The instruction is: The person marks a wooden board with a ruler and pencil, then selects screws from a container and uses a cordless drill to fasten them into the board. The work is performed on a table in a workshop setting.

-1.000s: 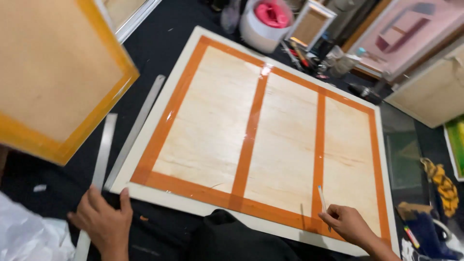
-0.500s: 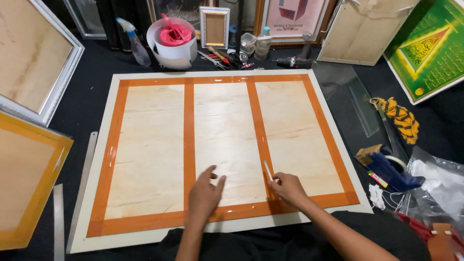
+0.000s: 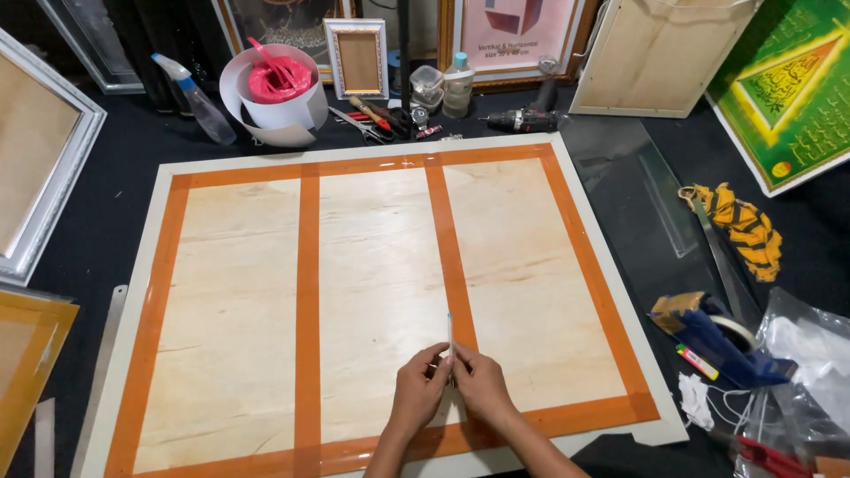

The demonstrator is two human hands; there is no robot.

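Gripping thin white stick, both hands' fingers now together; left hand moved in.

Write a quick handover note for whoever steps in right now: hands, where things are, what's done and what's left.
Left hand and right hand: together in a pinch grip on a thin white stick-like tool, upright over the board.
Large pale plywood backing board: flat on the black table.
Done: orange tape along all edges and two seams.
Left: unclear; what the tool is for can't be told.
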